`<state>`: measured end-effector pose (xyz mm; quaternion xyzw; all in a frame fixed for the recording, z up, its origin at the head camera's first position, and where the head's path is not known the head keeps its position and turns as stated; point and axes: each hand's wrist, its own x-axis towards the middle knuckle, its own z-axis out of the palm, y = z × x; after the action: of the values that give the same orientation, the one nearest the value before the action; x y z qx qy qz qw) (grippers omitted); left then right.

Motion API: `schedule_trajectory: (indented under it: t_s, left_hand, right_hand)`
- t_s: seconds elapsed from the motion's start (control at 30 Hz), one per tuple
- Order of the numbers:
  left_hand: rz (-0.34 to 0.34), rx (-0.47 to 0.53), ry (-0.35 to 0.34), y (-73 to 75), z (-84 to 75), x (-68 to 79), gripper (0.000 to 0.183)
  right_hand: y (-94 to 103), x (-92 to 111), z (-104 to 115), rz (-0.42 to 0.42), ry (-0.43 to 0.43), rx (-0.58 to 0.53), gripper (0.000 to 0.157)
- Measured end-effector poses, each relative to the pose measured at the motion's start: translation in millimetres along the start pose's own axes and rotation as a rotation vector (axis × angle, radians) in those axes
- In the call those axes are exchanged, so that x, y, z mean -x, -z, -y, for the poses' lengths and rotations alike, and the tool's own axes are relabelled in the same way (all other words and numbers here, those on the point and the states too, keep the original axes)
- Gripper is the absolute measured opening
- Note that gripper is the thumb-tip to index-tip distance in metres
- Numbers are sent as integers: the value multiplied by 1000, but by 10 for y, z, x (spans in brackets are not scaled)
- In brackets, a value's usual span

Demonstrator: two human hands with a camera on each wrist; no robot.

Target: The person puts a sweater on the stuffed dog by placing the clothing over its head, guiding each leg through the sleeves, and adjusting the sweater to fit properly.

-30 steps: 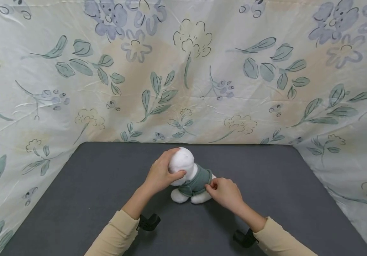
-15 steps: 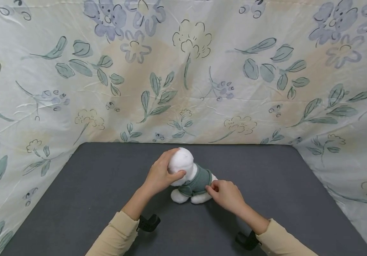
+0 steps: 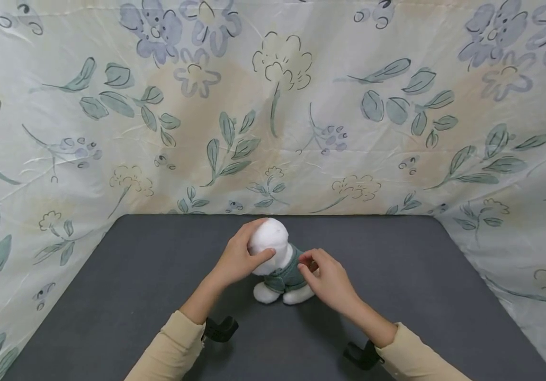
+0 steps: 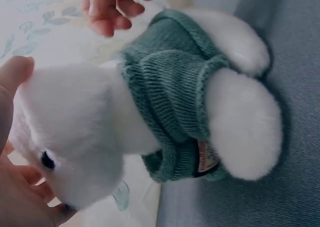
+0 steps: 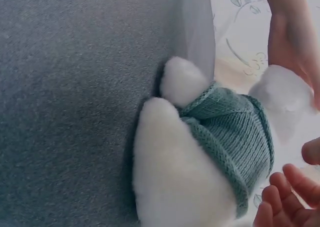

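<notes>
A white plush toy animal (image 3: 273, 241) in a green knitted sweater (image 3: 283, 278) sits on the dark table, its white feet on the surface. My left hand (image 3: 236, 257) grips its head, thumb on the near side and fingers round the far side. In the left wrist view a black eye (image 4: 47, 160) and a small label (image 4: 206, 156) on the sweater show. My right hand (image 3: 331, 280) is beside the sweater's back, fingers loosely bent and thumb apart. The right wrist view shows the right fingertips (image 5: 290, 174) close to the knit with nothing between them.
The dark grey tabletop (image 3: 139, 296) stretches around the toy. A flowered cloth (image 3: 273, 148) hangs behind the table's back edge and along both sides. Black wrist-worn devices (image 3: 222, 329) sit under both forearms, just above the table.
My right hand has let go of the sweater's lower hem and moved up and slightly left along its back. The left hand keeps its grip on the head.
</notes>
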<state>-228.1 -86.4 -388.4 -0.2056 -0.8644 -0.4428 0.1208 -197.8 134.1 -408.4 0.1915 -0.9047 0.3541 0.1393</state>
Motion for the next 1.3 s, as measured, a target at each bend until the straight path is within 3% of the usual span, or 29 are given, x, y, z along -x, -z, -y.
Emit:
schedule_trajectory:
  t_s: [0.27,0.43,0.6,0.73,0.83,1.0,1.3]
  left_hand:
    - [0,187,166,148,46,-88,42]
    - [-21,293,322,254,45,-118,37]
    - [-6,290,436,208,209,-121,33]
    - [54,293,469,128,321,-100,35]
    - [92,389,494,80,318,-74,40]
    - [89,528,524,18,245,-33,43]
    - [115,670,456,89,116,165,43]
  right_hand:
    - [-28,-6,147,23,54,-79,36]
    - [-70,29,211,57,64,-101,46]
    - [-118,67,243,84,58,-91,54]
    - [-137,99,273,112,45,-105,57]
    - [-144,118,305,109,42,-125,58]
    - [-125,151,384,111,-12,-161,58]
    - [-44,273,514,63,-88,-190,57]
